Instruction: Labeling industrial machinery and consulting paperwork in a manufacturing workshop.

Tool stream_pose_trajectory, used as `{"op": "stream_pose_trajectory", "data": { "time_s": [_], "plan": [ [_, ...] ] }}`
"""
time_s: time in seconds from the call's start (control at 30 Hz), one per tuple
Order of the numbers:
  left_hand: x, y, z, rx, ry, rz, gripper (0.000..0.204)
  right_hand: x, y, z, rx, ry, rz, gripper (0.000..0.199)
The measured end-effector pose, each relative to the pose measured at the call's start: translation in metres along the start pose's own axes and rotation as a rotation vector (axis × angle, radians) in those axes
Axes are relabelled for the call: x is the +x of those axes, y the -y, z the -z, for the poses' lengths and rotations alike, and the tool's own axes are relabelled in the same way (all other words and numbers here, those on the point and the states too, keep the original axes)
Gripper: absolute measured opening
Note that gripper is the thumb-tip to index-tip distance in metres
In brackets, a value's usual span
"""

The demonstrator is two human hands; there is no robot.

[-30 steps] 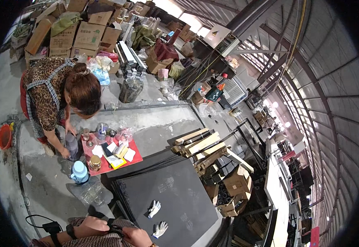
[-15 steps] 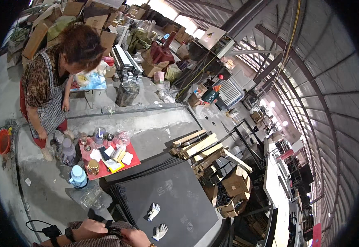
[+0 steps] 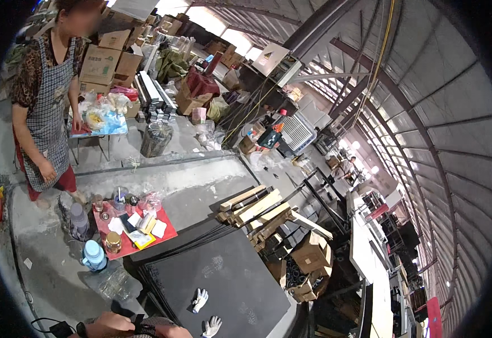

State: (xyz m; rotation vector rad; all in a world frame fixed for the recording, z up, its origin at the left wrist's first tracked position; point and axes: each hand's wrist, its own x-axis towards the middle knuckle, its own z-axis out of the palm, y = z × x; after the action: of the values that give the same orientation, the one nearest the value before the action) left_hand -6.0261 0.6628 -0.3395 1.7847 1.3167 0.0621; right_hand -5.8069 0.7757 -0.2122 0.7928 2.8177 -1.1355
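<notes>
At the lower edge, my left hand (image 3: 111, 323) is closed in front of my checked clothing, against a black strap-like piece (image 3: 138, 322). Beside it my right hand (image 3: 170, 330) is partly cut off by the picture's edge; its fingers look curled, and what they hold is hidden. To the right of my hands, a white work glove (image 3: 200, 300) and a second white glove (image 3: 212, 326) lie apart on a stack of dark grey sheets (image 3: 229, 287). Dusty shoe prints mark the top sheet.
A red low table (image 3: 164, 230) holds jars, papers and a yellow booklet. Next to it stand a light-blue jug (image 3: 94, 254) and a clear plastic bag (image 3: 119, 281). Wooden strips (image 3: 257, 207) and an opened carton (image 3: 312, 252) lie beyond the sheets. A person in a checked apron (image 3: 51, 107) stands far left.
My view has tilted up and turned slightly right, so my hands sit lower in the picture. The other person has straightened up from leaning over. The gloves lie where they were.
</notes>
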Motion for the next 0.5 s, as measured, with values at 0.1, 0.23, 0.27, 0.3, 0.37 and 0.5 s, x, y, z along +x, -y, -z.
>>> {"op": "stream_pose_trajectory", "data": {
  "time_s": [0.1,0.23,0.27,0.3,0.37,0.5],
  "plan": [
    [-0.007,-0.028,0.039,-0.011,0.118,-0.003,0.038,0.0,0.003,0.001,0.003,-0.012,-0.035,0.02],
    [-0.003,-0.038,0.048,-0.015,0.117,0.008,0.037,-0.004,0.006,0.006,0.0,-0.005,-0.079,0.022],
    [-0.003,-0.04,0.049,-0.019,0.12,0.014,0.037,-0.005,0.004,0.007,0.005,-0.013,-0.063,0.022],
    [-0.003,-0.043,0.05,-0.023,0.122,0.019,0.037,-0.005,0.003,0.007,0.01,-0.021,-0.048,0.022],
    [0.0,-0.048,0.056,-0.03,0.119,0.023,0.037,-0.005,-0.002,0.005,0.021,-0.03,-0.066,0.022],
    [0.003,-0.036,0.033,-0.103,0.007,0.001,0.033,-0.007,0.008,0.008,0.043,-0.046,-0.066,0.022]
  ]
}}
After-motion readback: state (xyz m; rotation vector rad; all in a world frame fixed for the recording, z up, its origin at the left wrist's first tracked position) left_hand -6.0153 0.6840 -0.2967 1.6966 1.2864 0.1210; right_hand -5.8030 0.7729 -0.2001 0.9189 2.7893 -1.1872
